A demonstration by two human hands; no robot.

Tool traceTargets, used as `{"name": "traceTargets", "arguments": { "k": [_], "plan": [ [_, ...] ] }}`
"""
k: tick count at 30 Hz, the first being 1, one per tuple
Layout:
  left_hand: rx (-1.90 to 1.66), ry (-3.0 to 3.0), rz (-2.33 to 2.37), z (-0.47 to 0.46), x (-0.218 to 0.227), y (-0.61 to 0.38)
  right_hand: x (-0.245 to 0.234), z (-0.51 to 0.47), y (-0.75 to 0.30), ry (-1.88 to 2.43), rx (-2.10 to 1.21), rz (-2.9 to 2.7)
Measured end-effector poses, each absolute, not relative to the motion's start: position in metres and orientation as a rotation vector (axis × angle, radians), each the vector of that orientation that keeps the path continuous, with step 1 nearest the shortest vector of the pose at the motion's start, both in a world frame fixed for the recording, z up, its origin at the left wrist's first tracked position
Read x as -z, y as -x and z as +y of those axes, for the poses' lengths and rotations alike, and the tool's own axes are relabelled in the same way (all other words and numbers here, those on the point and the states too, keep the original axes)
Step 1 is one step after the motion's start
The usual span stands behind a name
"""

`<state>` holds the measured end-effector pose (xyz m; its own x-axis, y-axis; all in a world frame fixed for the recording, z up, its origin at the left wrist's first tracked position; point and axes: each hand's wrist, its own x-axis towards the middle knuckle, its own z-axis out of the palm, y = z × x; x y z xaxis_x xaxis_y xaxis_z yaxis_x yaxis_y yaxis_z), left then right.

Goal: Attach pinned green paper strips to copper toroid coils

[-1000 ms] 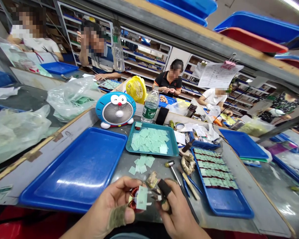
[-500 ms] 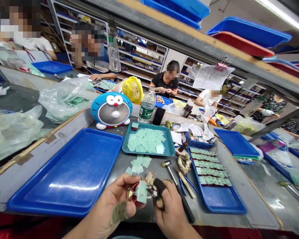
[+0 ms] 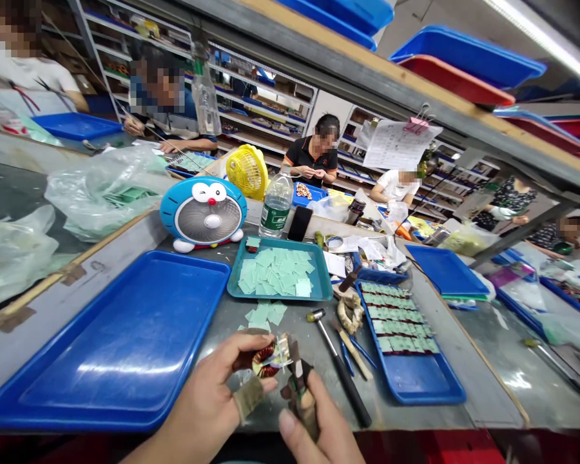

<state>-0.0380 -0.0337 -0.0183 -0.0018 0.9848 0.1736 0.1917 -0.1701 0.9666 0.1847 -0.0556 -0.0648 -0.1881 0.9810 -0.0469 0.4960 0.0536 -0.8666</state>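
My left hand (image 3: pixel 212 386), with tape round the thumb, pinches a ring-shaped coil (image 3: pixel 265 362) wound with reddish copper wire. A small pale plate sits on the side of the coil facing right. In my right hand (image 3: pixel 326 425) is a plier-like tool with wrapped handles (image 3: pixel 303 403); its dark jaws are close to the plate's right edge, and I cannot tell if they touch. Just beyond my hands lie loose pale-green square sheets (image 3: pixel 265 314). More of them fill a teal tray (image 3: pixel 327 287), with a coil at its back left corner.
A large blue tray (image 3: pixel 101 335) lies at left, and a blue tray (image 3: pixel 428 386) with rows of finished-looking coils at right. Between them are a hammer (image 3: pixel 341 370) and blue-handled pliers (image 3: pixel 350 354). A cartoon fan (image 3: pixel 203 212) and water bottle (image 3: pixel 274 209) stand behind. Co-workers sit beyond.
The coil has turned in my left hand, so its wound ring shows more and the plate is seen more edge-on. The tool has tilted more upright. The whole view has shifted slightly.
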Motion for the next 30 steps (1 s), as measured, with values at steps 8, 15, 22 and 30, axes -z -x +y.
{"name": "traceTargets", "arguments": {
  "k": [8,15,22,30],
  "plan": [
    [-1.165,-1.808,1.385,-0.038,0.019,0.035,0.03,-0.028,-0.187,1.31,-1.241,-1.95],
    [-0.967,-1.328,1.282,-0.04,-0.005,0.028,0.037,-0.037,-0.17,1.322,-1.104,-1.864],
    [-0.866,-1.575,1.336,-0.035,-0.013,0.03,0.025,-0.031,-0.176,1.246,-1.18,-2.092],
    [-0.857,-1.381,1.226,-0.043,-0.02,0.03,0.017,-0.046,-0.167,1.318,-1.279,-1.843]
  ]
}}
